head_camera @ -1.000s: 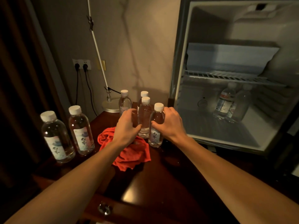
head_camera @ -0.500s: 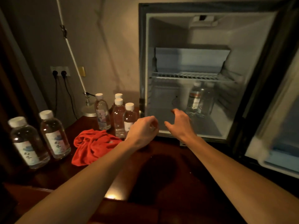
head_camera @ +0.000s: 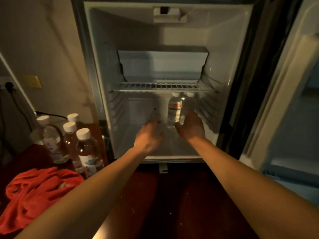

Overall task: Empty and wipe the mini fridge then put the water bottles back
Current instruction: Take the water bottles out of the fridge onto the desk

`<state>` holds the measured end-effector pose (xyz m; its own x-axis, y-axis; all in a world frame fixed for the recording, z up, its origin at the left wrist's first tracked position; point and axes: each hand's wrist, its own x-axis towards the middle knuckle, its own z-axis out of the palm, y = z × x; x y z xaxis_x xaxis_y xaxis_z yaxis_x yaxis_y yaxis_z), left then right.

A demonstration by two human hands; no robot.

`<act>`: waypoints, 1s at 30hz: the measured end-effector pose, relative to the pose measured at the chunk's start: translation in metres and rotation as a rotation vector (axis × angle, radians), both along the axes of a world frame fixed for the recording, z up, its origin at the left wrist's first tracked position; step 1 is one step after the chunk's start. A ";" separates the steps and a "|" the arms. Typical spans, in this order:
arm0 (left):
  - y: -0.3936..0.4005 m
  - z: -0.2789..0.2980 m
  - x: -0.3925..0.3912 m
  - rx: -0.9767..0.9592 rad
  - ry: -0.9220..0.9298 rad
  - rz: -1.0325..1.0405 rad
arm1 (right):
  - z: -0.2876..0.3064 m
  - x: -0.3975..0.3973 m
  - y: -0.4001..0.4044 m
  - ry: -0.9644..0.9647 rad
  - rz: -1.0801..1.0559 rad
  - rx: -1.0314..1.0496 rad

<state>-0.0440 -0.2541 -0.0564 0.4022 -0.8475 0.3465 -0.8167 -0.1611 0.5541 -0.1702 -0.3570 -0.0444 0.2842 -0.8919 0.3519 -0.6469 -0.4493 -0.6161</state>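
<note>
The mini fridge (head_camera: pixel 138 40) stands open in front of me. Two water bottles stand at the back right of its lower compartment, one with a red-striped label (head_camera: pixel 174 107) and a second (head_camera: pixel 189 101) right beside it. My right hand (head_camera: pixel 190 127) is inside the fridge with its fingers up against the bases of these bottles; no closed grip shows. My left hand (head_camera: pixel 149 137) hovers over the fridge floor to their left, fingers loose, holding nothing. Several more capped water bottles (head_camera: pixel 86 145) stand on the dark wooden table (head_camera: pixel 172 204) left of the fridge.
A crumpled red cloth (head_camera: pixel 34 195) lies on the table at lower left, in front of the bottles. A wire shelf (head_camera: pixel 164 86) spans the fridge just above the two bottles. The fridge door (head_camera: pixel 284 100) hangs open on the right. Plugs and cables (head_camera: pixel 8 85) are on the left wall.
Both hands left the bottles on the table and moved right and forward into the fridge. My view swung right and closer to the fridge.
</note>
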 end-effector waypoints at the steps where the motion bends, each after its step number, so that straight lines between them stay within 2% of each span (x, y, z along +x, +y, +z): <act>1: -0.013 0.003 0.001 0.001 0.005 0.007 | 0.002 0.001 -0.007 -0.013 -0.013 0.009; 6: -0.071 0.006 0.012 -0.055 0.105 0.023 | 0.007 0.017 -0.049 0.057 -0.048 -0.202; 9: -0.096 0.010 0.013 -0.094 0.174 -0.024 | 0.003 0.029 -0.070 -0.060 -0.086 -0.182; 12: -0.122 0.010 0.014 -0.079 0.197 -0.039 | 0.002 0.035 -0.078 -0.149 -0.113 -0.248; 15: -0.140 0.006 0.010 -0.113 0.244 -0.023 | 0.001 0.039 -0.082 -0.127 -0.149 -0.279; 19: -0.147 0.008 0.009 -0.174 0.341 0.019 | -0.004 0.041 -0.085 -0.126 -0.150 -0.239; 30: -0.101 -0.001 0.019 -0.268 0.395 -0.021 | -0.005 0.020 -0.049 -0.215 -0.005 -0.276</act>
<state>-0.0248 -0.3549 -0.0569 0.5306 -0.7586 0.3780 -0.5370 0.0442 0.8424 -0.1503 -0.4056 -0.0490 0.1738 -0.7561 0.6310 -0.5182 -0.6151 -0.5943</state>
